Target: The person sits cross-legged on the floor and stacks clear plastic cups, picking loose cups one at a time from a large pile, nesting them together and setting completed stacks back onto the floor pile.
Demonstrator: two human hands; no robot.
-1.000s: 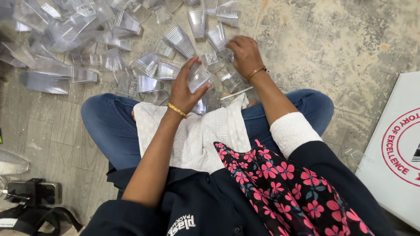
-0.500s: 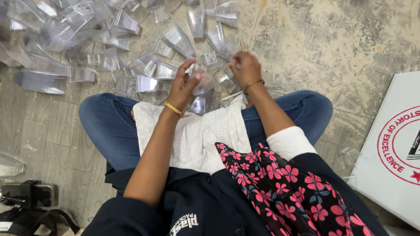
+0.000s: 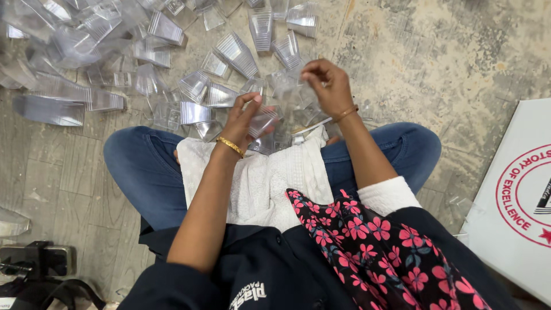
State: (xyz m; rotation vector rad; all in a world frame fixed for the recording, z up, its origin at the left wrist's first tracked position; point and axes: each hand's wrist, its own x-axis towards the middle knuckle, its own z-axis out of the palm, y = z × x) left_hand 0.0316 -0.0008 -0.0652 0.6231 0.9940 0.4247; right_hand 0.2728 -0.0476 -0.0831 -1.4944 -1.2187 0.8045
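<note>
Sitting cross-legged on the worn grey floor (image 3: 436,69), our left hand (image 3: 244,117) grips a small clear plastic cup (image 3: 265,121) over the lap; our right hand (image 3: 327,86) pinches another clear piece, blurred, beside the scattered pile of transparent cups (image 3: 143,63).

The heap of clear plastic cups (image 3: 97,63) is cut off by the top and left edges. The white round-stamped board (image 3: 516,201) is cut off at right. The black device (image 3: 34,261) is partly out of view.
</note>
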